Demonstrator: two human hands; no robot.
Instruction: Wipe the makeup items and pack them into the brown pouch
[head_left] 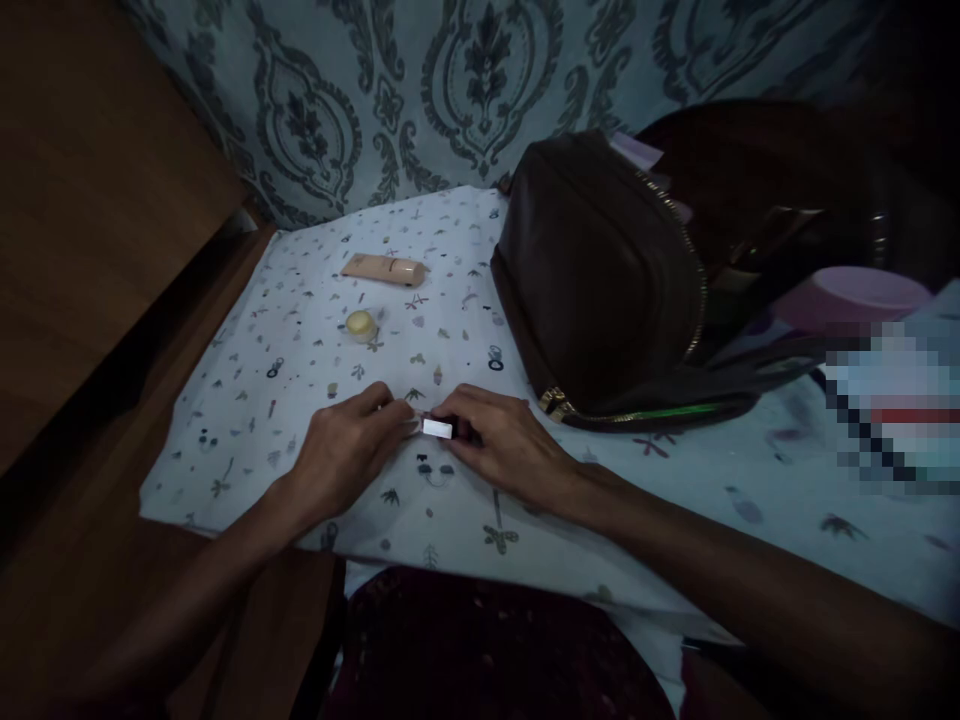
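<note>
Above the patterned white cloth [247, 430], both hands meet at a small item with a bright white rectangular face [437, 429] and a darker part beside it. Its kind cannot be made out. My right hand [506, 445] is closed on the item's dark side. The fingers of my left hand [345, 450] pinch its other end, where something pale or clear shows. Beyond my left hand sits a small round jar [361, 325] with a yellowish top. A beige squeeze tube [384, 269] lies on its side farther back.
A dark brown zippered bag [600, 280] stands open at the right, with a pink cup-like thing [855, 298] by its opening. Wooden furniture [90, 200] rises at the left. Behind the cloth is a wall with ornate patterning [487, 70]. The far right is pixelated.
</note>
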